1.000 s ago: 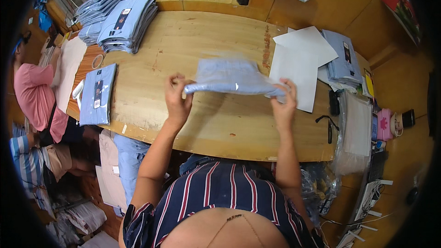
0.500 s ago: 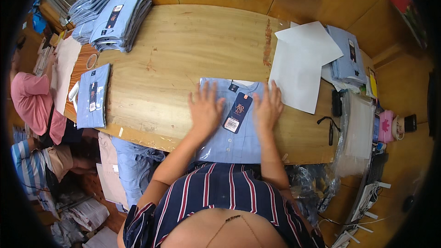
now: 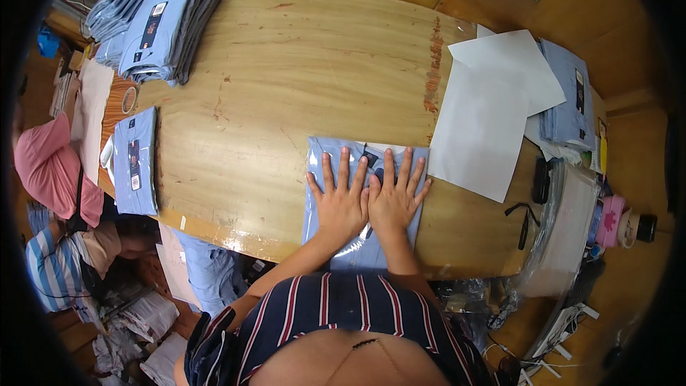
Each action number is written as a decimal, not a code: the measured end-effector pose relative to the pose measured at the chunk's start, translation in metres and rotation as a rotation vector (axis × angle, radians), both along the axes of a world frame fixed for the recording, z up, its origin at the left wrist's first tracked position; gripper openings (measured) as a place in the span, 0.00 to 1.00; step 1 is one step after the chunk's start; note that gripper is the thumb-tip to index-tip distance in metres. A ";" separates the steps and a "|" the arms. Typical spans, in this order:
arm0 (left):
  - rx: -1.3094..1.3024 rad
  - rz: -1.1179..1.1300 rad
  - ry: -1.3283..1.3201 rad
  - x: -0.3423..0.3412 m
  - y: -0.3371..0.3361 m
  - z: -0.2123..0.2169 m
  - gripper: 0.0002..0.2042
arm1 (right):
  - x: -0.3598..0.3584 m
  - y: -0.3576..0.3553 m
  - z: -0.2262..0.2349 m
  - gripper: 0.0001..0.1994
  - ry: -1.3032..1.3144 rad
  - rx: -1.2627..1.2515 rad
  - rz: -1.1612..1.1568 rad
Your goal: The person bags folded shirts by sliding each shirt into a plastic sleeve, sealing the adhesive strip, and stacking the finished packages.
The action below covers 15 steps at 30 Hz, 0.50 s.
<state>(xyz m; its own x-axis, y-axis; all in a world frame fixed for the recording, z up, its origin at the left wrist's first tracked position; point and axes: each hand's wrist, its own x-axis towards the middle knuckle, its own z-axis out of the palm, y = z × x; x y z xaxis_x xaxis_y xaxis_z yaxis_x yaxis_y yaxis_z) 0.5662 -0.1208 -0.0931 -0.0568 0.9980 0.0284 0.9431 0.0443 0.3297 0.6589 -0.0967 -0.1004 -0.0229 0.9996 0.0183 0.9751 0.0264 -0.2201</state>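
Observation:
A folded light blue shirt in a clear bag [image 3: 330,156] lies flat at the near edge of the wooden table [image 3: 286,78]. My left hand [image 3: 340,199] and my right hand [image 3: 395,196] press on it side by side, palms down and fingers spread, thumbs nearly touching. A dark tag on the shirt shows just above my fingertips. Neither hand grips anything.
White paper sheets [image 3: 486,114] lie right of the shirt. A stack of folded blue shirts [image 3: 161,25] sits far left, and one bagged shirt [image 3: 134,161] lies at the left edge. More shirts [image 3: 568,96] and clear bags [image 3: 564,236] are at the right. Another person in pink [image 3: 50,179] sits at the left.
One second ago I held the shirt up in both hands. I laid it flat, and my hands have since slid together over its middle.

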 end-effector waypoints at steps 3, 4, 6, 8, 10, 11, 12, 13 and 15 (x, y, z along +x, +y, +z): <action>-0.020 -0.001 -0.011 0.000 0.001 0.000 0.23 | -0.001 0.000 -0.002 0.25 -0.010 -0.019 -0.013; -0.026 -0.003 -0.010 0.000 0.000 -0.002 0.23 | -0.001 0.000 -0.002 0.25 -0.019 -0.021 -0.015; -0.018 -0.002 -0.010 0.000 0.000 -0.004 0.23 | -0.002 0.000 -0.001 0.25 -0.033 -0.014 -0.015; 0.002 0.010 -0.017 0.000 -0.001 -0.004 0.23 | -0.002 0.000 -0.004 0.25 -0.052 0.001 0.003; 0.021 0.020 0.000 0.001 0.000 -0.004 0.23 | 0.000 0.001 -0.007 0.25 -0.066 0.013 0.029; 0.039 0.035 -0.001 0.001 0.001 -0.006 0.23 | 0.001 0.004 -0.008 0.25 -0.065 0.019 0.051; 0.058 0.052 0.002 0.000 0.001 -0.007 0.23 | 0.001 0.007 -0.008 0.25 -0.061 0.027 0.076; 0.065 0.029 0.051 0.001 0.001 -0.011 0.25 | 0.005 0.008 -0.009 0.25 -0.054 0.034 0.087; 0.006 -0.047 -0.022 -0.006 0.003 -0.012 0.26 | 0.011 0.008 0.002 0.25 0.039 0.056 0.140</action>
<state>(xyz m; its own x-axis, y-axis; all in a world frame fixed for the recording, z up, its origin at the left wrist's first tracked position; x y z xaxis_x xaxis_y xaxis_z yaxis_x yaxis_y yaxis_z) 0.5598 -0.1182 -0.1055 -0.0107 0.9994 0.0339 0.9365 -0.0018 0.3506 0.6701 -0.0886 -0.0980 -0.1606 0.9840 0.0773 0.9518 0.1751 -0.2518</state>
